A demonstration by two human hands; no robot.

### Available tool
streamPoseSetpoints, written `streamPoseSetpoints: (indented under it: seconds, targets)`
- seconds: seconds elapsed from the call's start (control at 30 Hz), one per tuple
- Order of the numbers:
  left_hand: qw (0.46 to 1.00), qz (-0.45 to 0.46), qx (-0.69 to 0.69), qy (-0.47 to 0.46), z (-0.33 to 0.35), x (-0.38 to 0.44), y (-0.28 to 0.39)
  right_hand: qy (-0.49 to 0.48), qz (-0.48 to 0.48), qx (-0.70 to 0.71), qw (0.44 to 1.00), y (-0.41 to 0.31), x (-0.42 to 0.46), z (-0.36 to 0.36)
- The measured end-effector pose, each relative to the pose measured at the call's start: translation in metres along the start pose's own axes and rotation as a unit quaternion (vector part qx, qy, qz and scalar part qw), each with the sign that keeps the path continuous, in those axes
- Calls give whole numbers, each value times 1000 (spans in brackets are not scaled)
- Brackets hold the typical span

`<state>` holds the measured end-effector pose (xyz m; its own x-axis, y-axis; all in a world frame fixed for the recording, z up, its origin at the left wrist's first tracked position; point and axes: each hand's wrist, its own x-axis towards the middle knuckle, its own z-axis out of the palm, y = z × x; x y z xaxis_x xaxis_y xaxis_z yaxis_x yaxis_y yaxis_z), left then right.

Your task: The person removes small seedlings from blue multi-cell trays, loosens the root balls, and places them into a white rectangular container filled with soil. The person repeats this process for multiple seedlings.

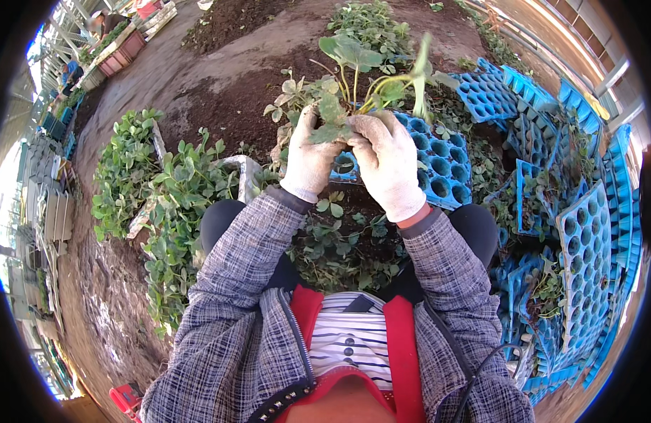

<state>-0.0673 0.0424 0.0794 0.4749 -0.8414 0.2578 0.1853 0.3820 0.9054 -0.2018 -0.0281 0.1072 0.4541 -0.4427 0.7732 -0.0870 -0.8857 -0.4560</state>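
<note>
Both my hands wear whitish knit gloves with dirt on the fingertips. My left hand [313, 156] and my right hand [387, 163] meet at the base of a leafy seedling [352, 55], which looks like a strawberry plant. Its stems rise between my fingers, and its roots are hidden. One of its leaves hangs over my left fingers. Below and behind my hands lies a blue plastic cell tray [442, 168] with round cells. Loose leafy cuttings [341, 248] cover the dark soil between my knees.
Crates of green plants [185, 185] stand to my left. Stacked blue trays [584, 264] crowd the right side, with plant debris among them. A heap of plants [370, 26] lies ahead on soil. People work at planters [116, 53] far off at the upper left.
</note>
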Motion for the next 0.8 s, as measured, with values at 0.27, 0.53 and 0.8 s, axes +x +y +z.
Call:
streamPoseSetpoints:
  seconds: [0.27,0.53,0.8]
  targets:
    - [968,-86,-233,24,0,-4,6,-60,-11,114,992,-2,-1,-11]
    - [965,-23,-261,-31,-23,3,37,-327,33,14,944,1,-18,-36]
    - [982,-47,-140,-117,-18,-30,61,-129,171,306,928,-29,-1,-36]
